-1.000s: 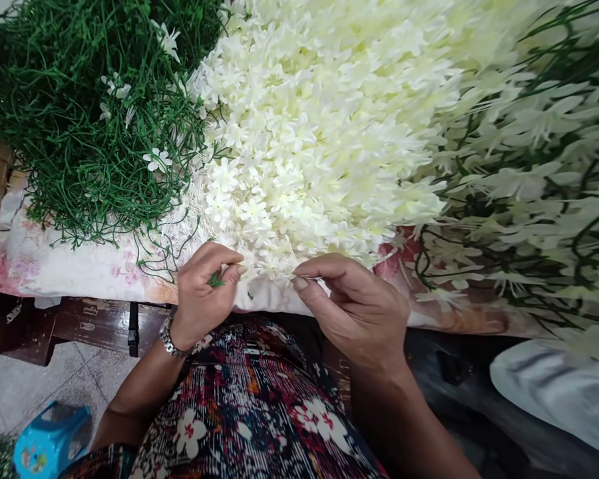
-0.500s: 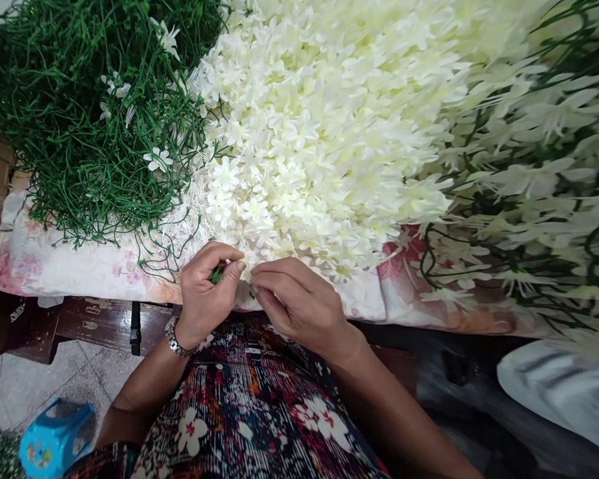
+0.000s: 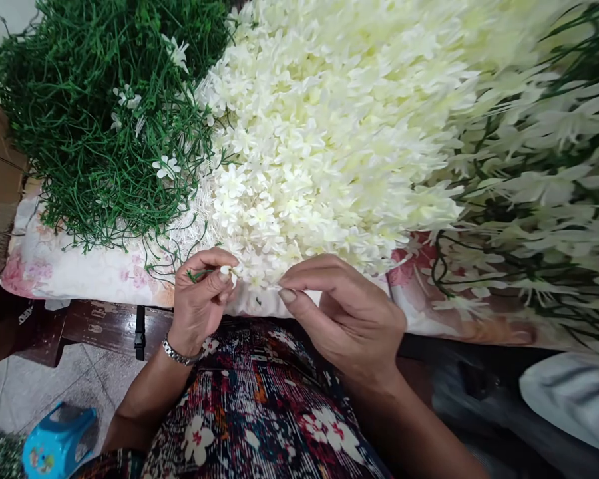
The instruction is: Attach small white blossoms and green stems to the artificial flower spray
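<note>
Nearest: patterned lap fabric (image 3: 259,412), dark w/ red and white blooms, finely ribbed. Near left, on tiled floor, small blue plastic stool (image 3: 57,442). Metal link watch (image 3: 180,354) on left wrist.

Left hand (image 3: 199,299) curled, thumb and forefinger pinched on thin green stem (image 3: 198,273) w/ small white blossom (image 3: 224,271) at its tip; stem sits at near edge of flower heap, just above table edge. Right hand (image 3: 347,313) just right of it, thumb and forefinger pinched narrow on sth pale and tiny – too small to tell what.

Under both: floral cloth (image 3: 80,269), soft, pink-on-white, draped over dark wood table edge (image 3: 100,326).

Farther: loose cream petals (image 3: 329,133), thin, star-shaped, heaped centre. Far left: tangle of wiry green stems (image 3: 90,120), few white blooms caught in it. Right: finished sprays (image 3: 539,199), white flowers on green stalks, blurred.
</note>
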A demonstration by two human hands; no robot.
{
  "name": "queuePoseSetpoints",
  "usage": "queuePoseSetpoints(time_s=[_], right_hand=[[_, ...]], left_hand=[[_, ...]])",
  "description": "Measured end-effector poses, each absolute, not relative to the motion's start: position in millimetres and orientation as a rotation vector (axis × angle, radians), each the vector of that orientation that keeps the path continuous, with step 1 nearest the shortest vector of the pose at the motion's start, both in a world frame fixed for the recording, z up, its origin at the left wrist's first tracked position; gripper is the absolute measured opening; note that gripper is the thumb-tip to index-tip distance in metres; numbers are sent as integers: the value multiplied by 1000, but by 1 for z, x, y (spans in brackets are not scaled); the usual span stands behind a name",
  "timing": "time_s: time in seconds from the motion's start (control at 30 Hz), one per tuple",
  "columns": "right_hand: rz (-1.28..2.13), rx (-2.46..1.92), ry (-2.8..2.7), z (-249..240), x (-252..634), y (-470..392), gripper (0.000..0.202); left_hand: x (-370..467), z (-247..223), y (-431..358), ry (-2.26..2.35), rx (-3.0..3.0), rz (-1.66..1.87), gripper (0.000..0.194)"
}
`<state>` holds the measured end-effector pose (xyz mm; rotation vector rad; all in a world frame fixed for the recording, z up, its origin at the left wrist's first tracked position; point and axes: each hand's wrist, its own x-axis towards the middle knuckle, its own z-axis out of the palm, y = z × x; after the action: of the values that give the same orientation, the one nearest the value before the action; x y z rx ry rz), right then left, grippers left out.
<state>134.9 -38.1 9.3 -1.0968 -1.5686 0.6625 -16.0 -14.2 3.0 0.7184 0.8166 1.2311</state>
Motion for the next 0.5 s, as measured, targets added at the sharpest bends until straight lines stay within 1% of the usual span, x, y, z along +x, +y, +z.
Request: queuePoseSetpoints(time_s=[0.1,0.3,0.5], right_hand=[[671,-1015,-1524,15,125,-37,20],[489,-1045,-1563,9,113,-34,18],[313,-1055,-1680,4,114,-36,25]], left_hand=[[-13,4,-18,791,699,1219,6],[-7,1,-23,822,686,1208,7],[-4,0,-25,854,773,1267,5]])
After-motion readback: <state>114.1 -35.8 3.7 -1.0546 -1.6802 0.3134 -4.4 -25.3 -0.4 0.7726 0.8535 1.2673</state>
